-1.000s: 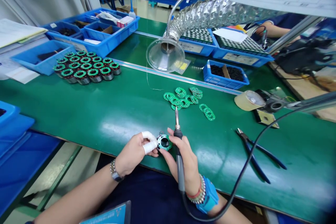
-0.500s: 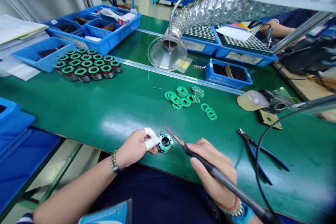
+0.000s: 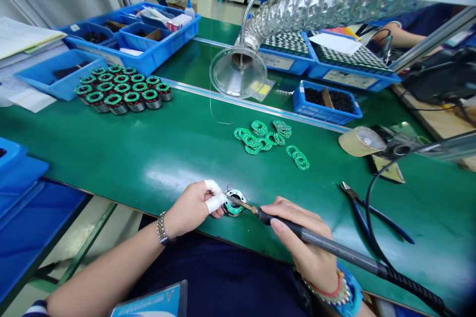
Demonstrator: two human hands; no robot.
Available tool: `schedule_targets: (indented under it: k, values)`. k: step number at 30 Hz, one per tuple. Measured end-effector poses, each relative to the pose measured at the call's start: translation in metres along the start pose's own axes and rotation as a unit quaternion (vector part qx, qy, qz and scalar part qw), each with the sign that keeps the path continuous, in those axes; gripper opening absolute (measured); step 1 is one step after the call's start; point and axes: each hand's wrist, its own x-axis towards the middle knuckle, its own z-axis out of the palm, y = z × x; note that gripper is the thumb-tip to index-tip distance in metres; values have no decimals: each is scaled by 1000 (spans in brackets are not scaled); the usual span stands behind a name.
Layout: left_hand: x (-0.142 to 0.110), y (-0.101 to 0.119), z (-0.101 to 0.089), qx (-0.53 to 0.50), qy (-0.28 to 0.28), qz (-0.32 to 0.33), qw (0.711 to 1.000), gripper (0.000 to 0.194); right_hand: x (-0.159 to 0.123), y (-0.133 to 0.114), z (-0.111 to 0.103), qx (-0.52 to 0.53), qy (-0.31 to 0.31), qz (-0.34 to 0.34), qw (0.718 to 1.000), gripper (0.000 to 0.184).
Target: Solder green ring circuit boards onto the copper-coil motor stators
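Note:
My left hand (image 3: 191, 209), with white cots on its fingers, is shut on a small motor stator (image 3: 234, 210) topped by a green ring circuit board, which rests near the bench's front edge. My right hand (image 3: 303, 237) grips a black soldering iron (image 3: 327, 241) like a pen. The iron's thin tip (image 3: 238, 201) lies across the ring board, touching it or very close; I cannot tell which. Behind my hands lies a loose heap of green ring boards (image 3: 262, 139). Several finished-looking stators with green boards (image 3: 122, 90) stand grouped at the left.
Diagonal cutters (image 3: 366, 213) and a tape roll (image 3: 361, 141) lie right, under a black cable (image 3: 372, 208). A clear fume hood (image 3: 238, 73) on a foil duct hangs over the bench. Blue bins (image 3: 156, 42) stand behind. A co-worker's arm (image 3: 403, 37) shows top right.
The soldering iron has swung from upright to lying low, with its tip moved onto the ring board. My right hand has moved right of the stator. The left hand stays in place.

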Motion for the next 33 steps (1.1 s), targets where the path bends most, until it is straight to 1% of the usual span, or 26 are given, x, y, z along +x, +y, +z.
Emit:
schedule_targets:
  k: [6,11,15,17,18,21,22,24,25,26,28,30,32,33]
  values:
    - [0,1,0,4,2,-3,1000,12,0,-2,-1,0,-3,1,1000,18]
    - [1,0,0,-3,3,4,1000,11,1,-5,-1,9,-15,-17,1000,20]
    - [0,0,0,-14,4,2,1000,13,-2,-3,-1,5,23,-32,999,22]
    - [0,0,0,-19,4,-1,1000,13,-3,0,1,1,46,-42,998,26]
    - [0,0,0,-20,4,-3,1000,13,-3,3,3,-7,48,-45,998,26]
    - [1,-1,1,-21,4,-2,1000,14,0,11,13,-48,13,-59,997,26]
    - [1,-1,1,-20,2,0,1000,14,2,14,17,-64,-5,-65,996,29]
    - [0,-2,0,-16,-1,2,1000,14,5,20,25,-89,-35,-69,993,42]
    - [-1,-2,-1,-10,-3,4,1000,14,7,22,29,-96,-40,-65,992,47]
    - [-1,-2,-3,4,-1,11,1000,14,8,24,32,-103,-45,-57,992,48]
    - [-4,-2,-6,62,8,43,997,16,8,26,36,-111,-48,-39,992,43]
    - [-6,-2,-10,141,15,76,987,18,7,27,38,-113,-49,-31,992,39]
    - [-7,-1,-10,171,5,74,982,22,5,27,39,-113,-49,-31,992,38]
    - [-8,-1,-9,156,-5,56,986,24,5,27,39,-112,-47,-32,992,38]
